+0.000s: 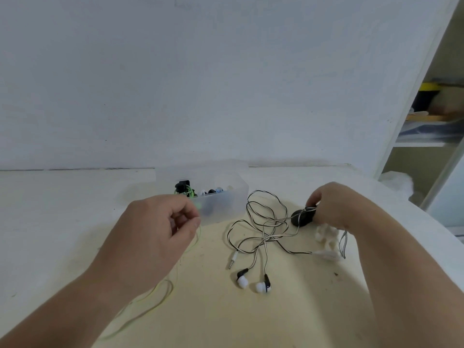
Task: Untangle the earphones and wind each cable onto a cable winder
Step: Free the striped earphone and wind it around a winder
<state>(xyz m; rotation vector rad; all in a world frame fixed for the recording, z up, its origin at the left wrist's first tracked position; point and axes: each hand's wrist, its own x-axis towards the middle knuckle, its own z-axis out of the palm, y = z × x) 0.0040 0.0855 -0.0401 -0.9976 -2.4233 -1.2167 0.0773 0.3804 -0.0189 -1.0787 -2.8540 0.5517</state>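
Observation:
My left hand (160, 232) is raised over the table, its fingers pinched on a thin green earphone cable (160, 295) that trails down and loops toward the near left. My right hand (331, 204) grips a black oval cable winder (302, 218) resting on the table, with a black-and-white striped cable (263, 222) running across it. That cable lies in loose tangled loops in the middle, ending in a jack plug (233, 261) and two white-tipped earbuds (253, 282). Another whitish cable (342, 243) hangs under my right wrist.
A translucent plastic box (226, 204) stands at the back centre, holding several small winders and a green cable. A white lumpy object (326, 236) lies below my right hand. A wall rises behind the table; open shelving stands at the far right.

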